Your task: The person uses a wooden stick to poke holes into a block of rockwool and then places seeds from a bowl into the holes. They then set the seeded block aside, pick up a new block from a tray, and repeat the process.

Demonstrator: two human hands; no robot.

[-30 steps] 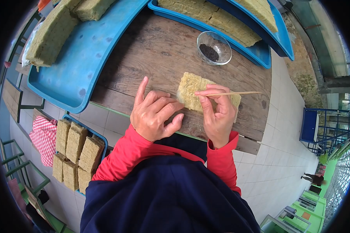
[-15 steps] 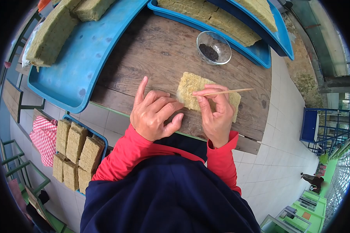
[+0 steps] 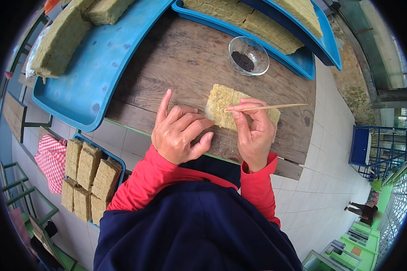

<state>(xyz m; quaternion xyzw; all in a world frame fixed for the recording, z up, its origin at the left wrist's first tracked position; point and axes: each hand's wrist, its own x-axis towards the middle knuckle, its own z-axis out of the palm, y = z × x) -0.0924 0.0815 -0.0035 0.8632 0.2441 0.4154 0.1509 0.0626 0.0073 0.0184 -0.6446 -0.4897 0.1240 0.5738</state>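
Pinching a thin, light, likely snappable wooden stick [image 3: 276,107] near its working end, the right hand [image 3: 254,140] probes a soft, crumbly fibrous slab [image 3: 222,103] while the left hand [image 3: 178,133], fingers curled and holding nothing, steadies its edge on the worktop [image 3: 176,63].

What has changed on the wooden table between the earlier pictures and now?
Only the thin wooden stick in the right hand shifted: its far end drew back a little toward the hand, then slid out to the right again. The right hand still pinches it over the yellowish fibrous block. The left hand stays at the block's near edge, and the clear glass bowl of dark seeds has not moved.
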